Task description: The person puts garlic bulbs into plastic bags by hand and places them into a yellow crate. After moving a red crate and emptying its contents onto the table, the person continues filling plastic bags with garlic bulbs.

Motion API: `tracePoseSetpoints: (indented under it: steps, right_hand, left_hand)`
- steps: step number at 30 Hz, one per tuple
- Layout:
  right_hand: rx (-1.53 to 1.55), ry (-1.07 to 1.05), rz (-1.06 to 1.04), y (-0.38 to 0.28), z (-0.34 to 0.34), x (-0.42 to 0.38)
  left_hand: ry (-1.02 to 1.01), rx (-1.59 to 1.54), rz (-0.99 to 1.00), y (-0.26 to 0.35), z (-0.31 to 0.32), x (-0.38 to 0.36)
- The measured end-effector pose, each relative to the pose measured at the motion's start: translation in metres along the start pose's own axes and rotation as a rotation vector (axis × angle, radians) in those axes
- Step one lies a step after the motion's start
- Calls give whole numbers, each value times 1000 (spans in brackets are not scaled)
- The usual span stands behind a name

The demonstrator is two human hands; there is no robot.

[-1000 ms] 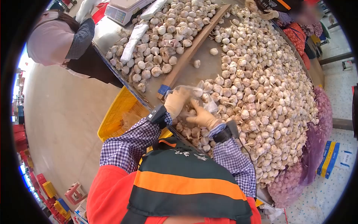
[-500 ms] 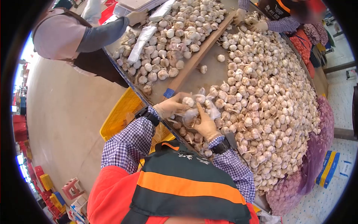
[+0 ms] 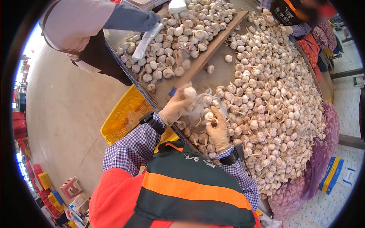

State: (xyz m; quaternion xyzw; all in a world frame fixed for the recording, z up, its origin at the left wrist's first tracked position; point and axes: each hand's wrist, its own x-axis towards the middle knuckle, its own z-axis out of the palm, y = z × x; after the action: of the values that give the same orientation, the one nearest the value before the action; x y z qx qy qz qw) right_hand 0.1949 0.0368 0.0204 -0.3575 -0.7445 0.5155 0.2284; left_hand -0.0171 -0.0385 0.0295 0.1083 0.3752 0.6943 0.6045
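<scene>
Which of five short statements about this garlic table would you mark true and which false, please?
1. A wooden bar lies on the table between a smaller garlic pile and a larger garlic pile. True.
2. The yellow basket stands on top of the table. False: the yellow basket is beside the table, on the person's left.
3. The left hand holds a garlic bulb. True.
4. The band across the person's dark apron is blue. False: the band is orange.
5. The purple net touches the yellow basket. False: the purple net is beyond the larger garlic pile, at the right.
</scene>
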Motion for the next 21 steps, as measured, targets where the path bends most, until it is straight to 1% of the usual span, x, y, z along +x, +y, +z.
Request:
tracePoseSetpoints:
  steps: [1, 2, 3, 5, 6, 7, 9, 10, 12, 13, 14, 15, 16, 17, 18, 19, 20, 21]
  right_hand:
    - [190, -37, 56, 4, -1, 1]
    - [468, -39, 180, -13, -3, 0]
    - [467, -46, 179, -26, -7, 0]
    - [746, -130, 443, -40, -14, 3]
    - [758, -161, 374, -33, -11, 4]
    - [754, -166, 373, -35, -9, 6]
    - [837, -213, 429, -40, -5, 10]
    - [832, -216, 428, -45, -4, 14]
    - [772, -273, 524, -60, -2, 33]
    - [717, -271, 459, -72, -1, 48]
    - [662, -263, 402, -83, 1, 66]
    - [742, -240, 294, -88, 5, 88]
    - [817, -219, 179, -93, 6, 111]
    - [816, -215, 177, -104, 4, 128]
    - [722, -157, 138, -118, -1, 143]
    - [626, -100, 99, -126, -6, 150]
    - [623, -98, 89, -117, -10, 153]
    - [306, -190, 165, -96, -12, 157]
  left_hand:
    - [1, 0, 4, 2, 1, 0]
    - [8, -78, 60, 4, 1, -1]
    - [17, -158, 118, 5, 2, -2]
    - [26, -166, 141, 12, 9, -7]
    - [-7, -142, 139, 16, 14, -10]
    - [-41, -118, 137, 20, 20, -13]
    - [-36, -98, 162, 21, 28, -15]
    - [-33, -77, 183, 22, 30, -16]
    - [-32, -94, 184, 32, 31, -11]
    - [-30, -110, 174, 39, 32, -5]
    - [-75, -200, 187, 59, 39, 0]
    - [-123, -249, 216, 75, 34, 13]
    - [-184, -321, 235, 89, 15, 33]
    - [-246, -409, 239, 98, -19, 56]
    - [-269, -553, 162, 104, -54, 83]
    - [-275, -778, 45, 109, -52, 88]
    - [-258, -1005, -73, 115, -51, 93]
    - [-100, -498, 113, 117, 2, 63]
